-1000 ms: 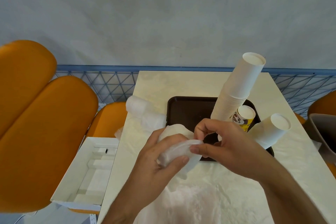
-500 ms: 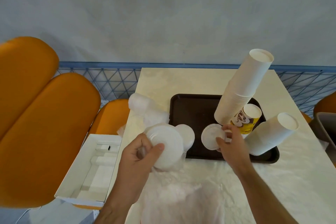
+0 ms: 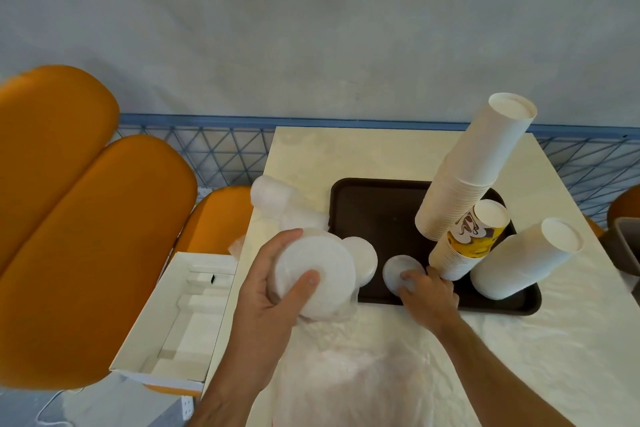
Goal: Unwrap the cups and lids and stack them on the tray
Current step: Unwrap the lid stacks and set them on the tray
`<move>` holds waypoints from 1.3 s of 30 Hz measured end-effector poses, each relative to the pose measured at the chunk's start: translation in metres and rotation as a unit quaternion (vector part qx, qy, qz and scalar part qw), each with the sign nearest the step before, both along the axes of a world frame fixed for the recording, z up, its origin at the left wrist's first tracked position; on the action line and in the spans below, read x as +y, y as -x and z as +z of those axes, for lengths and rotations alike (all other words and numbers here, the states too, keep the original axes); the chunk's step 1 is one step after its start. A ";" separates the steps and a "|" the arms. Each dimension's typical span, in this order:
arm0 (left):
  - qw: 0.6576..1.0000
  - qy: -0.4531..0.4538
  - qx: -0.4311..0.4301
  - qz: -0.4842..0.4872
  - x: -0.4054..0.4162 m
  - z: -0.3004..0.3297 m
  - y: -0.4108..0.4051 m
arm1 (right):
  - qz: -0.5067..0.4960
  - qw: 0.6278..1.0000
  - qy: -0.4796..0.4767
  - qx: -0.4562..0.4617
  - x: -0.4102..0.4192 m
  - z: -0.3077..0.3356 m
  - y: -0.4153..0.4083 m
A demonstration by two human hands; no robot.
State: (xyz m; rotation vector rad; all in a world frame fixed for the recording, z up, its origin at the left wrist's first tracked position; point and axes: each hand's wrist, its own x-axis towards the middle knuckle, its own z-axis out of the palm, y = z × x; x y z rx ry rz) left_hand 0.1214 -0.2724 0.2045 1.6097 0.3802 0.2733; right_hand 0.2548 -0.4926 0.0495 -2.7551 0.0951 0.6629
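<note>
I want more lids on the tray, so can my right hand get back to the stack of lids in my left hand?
Probably yes. The right hand is setting one lid on the tray, and nothing lies between it and the stack of lids gripped by the left hand.

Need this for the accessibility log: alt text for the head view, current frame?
A person's left hand grips a stack of white lids above a pale table, while the right hand sets a single lid on a dark brown tray. Three leaning stacks of paper cups stand on the tray's right side.
</note>
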 end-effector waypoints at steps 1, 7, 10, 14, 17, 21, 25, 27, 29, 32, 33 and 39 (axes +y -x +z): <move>1.000 -0.010 -0.004 0.000 -0.001 0.001 0.000 | -0.002 1.000 -0.014 -0.008 0.001 0.006 0.001; 0.997 -0.067 -0.022 -0.012 -0.005 -0.002 -0.001 | -0.003 0.937 -0.324 -0.133 0.023 0.107 0.019; 0.995 -0.095 -0.027 -0.028 -0.008 -0.003 -0.002 | 0.061 0.886 -0.422 -0.181 0.035 0.164 0.045; 0.991 -0.121 -0.034 -0.039 -0.011 -0.005 -0.004 | 0.133 0.886 -0.391 -0.209 0.041 0.181 0.058; 0.988 -0.146 -0.032 -0.040 -0.011 -0.006 -0.005 | 0.134 0.889 -0.379 -0.220 0.041 0.178 0.059; 0.986 -0.159 -0.029 -0.045 -0.012 -0.006 -0.005 | 0.125 0.893 -0.376 -0.212 0.041 0.177 0.059; 0.987 -0.152 -0.024 -0.051 -0.015 -0.002 -0.004 | 0.123 0.897 -0.371 -0.205 0.043 0.180 0.060; 0.992 -0.110 -0.022 -0.061 -0.015 0.002 -0.002 | 0.121 0.900 -0.369 -0.199 0.044 0.182 0.060; 0.997 -0.033 -0.023 -0.069 -0.013 0.005 0.000 | 0.118 0.905 -0.363 -0.189 0.043 0.184 0.059; 0.996 0.064 -0.013 -0.060 -0.008 0.002 0.000 | 0.113 0.910 -0.364 -0.165 0.042 0.186 0.058; 0.995 0.087 -0.011 -0.042 -0.006 -0.001 -0.001 | 0.109 0.909 -0.372 -0.156 0.041 0.187 0.058; 0.992 0.128 0.000 0.003 -0.004 -0.011 -0.002 | 0.060 0.886 -0.453 -0.084 0.035 0.189 0.055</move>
